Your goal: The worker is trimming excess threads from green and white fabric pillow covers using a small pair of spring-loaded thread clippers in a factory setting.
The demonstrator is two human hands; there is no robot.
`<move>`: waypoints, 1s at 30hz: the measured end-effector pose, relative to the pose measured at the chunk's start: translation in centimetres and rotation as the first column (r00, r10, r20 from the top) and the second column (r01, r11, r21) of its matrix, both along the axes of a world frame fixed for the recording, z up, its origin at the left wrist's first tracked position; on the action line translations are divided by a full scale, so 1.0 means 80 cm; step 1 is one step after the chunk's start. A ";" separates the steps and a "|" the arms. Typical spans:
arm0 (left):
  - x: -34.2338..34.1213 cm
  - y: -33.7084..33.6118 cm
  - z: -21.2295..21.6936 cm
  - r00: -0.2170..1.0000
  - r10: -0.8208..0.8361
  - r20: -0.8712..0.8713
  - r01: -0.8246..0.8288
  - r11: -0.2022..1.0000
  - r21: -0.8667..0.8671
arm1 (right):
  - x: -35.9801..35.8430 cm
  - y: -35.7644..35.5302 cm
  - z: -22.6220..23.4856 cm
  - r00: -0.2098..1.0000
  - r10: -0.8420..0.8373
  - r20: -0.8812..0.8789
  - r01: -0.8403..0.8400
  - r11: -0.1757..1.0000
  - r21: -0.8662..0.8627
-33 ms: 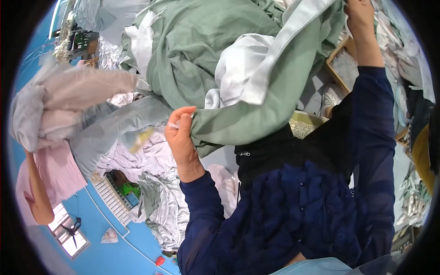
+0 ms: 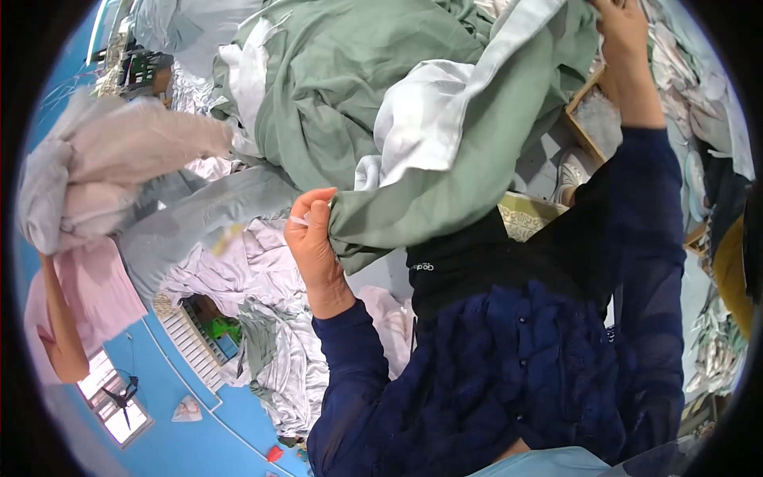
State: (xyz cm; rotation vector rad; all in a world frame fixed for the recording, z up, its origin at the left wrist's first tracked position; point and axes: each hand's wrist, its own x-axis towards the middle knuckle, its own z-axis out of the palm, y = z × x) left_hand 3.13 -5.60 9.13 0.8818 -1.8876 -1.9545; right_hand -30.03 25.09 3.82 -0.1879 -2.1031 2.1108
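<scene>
A big sage-green cloth [image 2: 318, 95] with a white underside lies heaped in front of me and hangs over my lap. My left hand [image 2: 314, 250] pinches its near left edge between thumb and fingers; a small white bit [image 2: 300, 220], too small to name, shows between those fingers. Up at the far right, my right hand [image 2: 624, 40] is closed on the same cloth's edge, its fingertips partly cut off by the frame's top. Between my hands the cloth is stretched slantwise, and a folded white part [image 2: 421, 111] lies over the green.
At the left a person in a pink top [image 2: 87, 294] lifts a beige and grey cloth [image 2: 135, 147]. Pale crumpled fabric [image 2: 278, 358] piles up by my left arm. A wooden-edged box [image 2: 592, 115] and a shoe [image 2: 571, 173] are at the right, near more heaped cloth [image 2: 691, 103].
My right hand has shifted slightly left, and the white strip of cloth near it has moved and folded a little. My left hand stays nearly still. The other person's cloth has moved slightly.
</scene>
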 end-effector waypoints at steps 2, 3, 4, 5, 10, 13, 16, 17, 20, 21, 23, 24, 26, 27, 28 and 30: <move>0.025 -0.003 -0.003 0.996 0.068 -0.055 -0.068 0.998 0.002 | 0.033 -0.021 -0.055 0.955 0.065 -0.288 -0.109 0.984 -0.142; 0.035 -0.003 -0.008 0.995 0.079 -0.063 -0.079 0.997 -0.004 | 0.078 -0.035 -0.055 0.958 0.191 -0.215 -0.200 0.979 -0.024; 0.039 0.001 -0.013 0.995 0.083 -0.062 -0.084 0.996 -0.007 | 0.116 -0.035 -0.047 0.934 0.339 -0.116 -0.335 0.941 0.055; 0.043 0.006 -0.017 0.995 0.087 -0.056 -0.088 0.996 -0.015 | 0.152 -0.047 -0.048 0.901 0.417 -0.118 -0.426 0.903 -0.063; 0.041 0.039 -0.022 0.998 -0.024 0.055 0.036 0.974 -0.224 | 0.283 -0.101 -0.039 0.671 0.705 -0.231 -0.732 0.679 -0.056; 0.029 0.048 -0.031 0.977 -0.199 0.076 0.213 0.943 -0.255 | 0.298 -0.117 -0.016 0.513 0.781 -0.356 -0.837 0.548 -0.004; 0.042 0.054 -0.014 0.979 -0.201 0.023 0.201 0.948 -0.247 | 0.308 -0.136 -0.002 0.446 0.831 -0.332 -0.889 0.455 -0.056; 0.044 0.055 -0.009 0.978 -0.204 0.035 0.207 0.951 -0.231 | 0.308 -0.140 -0.014 0.435 0.831 -0.346 -0.867 0.490 0.087; 0.056 0.045 -0.013 0.943 -0.266 0.198 0.332 0.785 -0.523 | 0.302 -0.135 -0.020 0.517 0.774 -0.365 -0.771 0.606 0.194; 0.058 0.042 -0.020 0.940 -0.253 0.229 0.332 0.835 -0.438 | 0.290 -0.136 -0.017 0.604 0.713 -0.357 -0.727 0.676 0.121; 0.053 0.043 -0.024 0.924 -0.240 0.297 0.353 0.832 -0.428 | 0.257 -0.115 -0.011 0.699 0.616 -0.363 -0.610 0.779 0.146; 0.059 0.039 -0.025 0.908 -0.224 0.354 0.350 0.869 -0.350 | 0.245 -0.101 0.005 0.795 0.544 -0.269 -0.550 0.833 0.058; 0.062 0.029 -0.028 0.929 -0.238 0.284 0.365 0.717 -0.594 | 0.212 -0.071 0.030 0.885 0.409 -0.221 -0.431 0.900 -0.061; 0.071 0.022 -0.024 0.929 -0.216 0.302 0.367 0.651 -0.664 | 0.198 -0.061 0.038 0.875 0.386 -0.293 -0.436 0.890 -0.131; 0.077 0.019 -0.024 0.928 -0.193 0.318 0.362 0.667 -0.651 | 0.183 -0.046 0.044 0.899 0.300 -0.321 -0.355 0.926 -0.130; 0.087 0.008 -0.017 0.935 -0.182 0.306 0.351 0.607 -0.713 | 0.145 -0.021 0.058 0.922 0.191 -0.338 -0.248 0.959 -0.135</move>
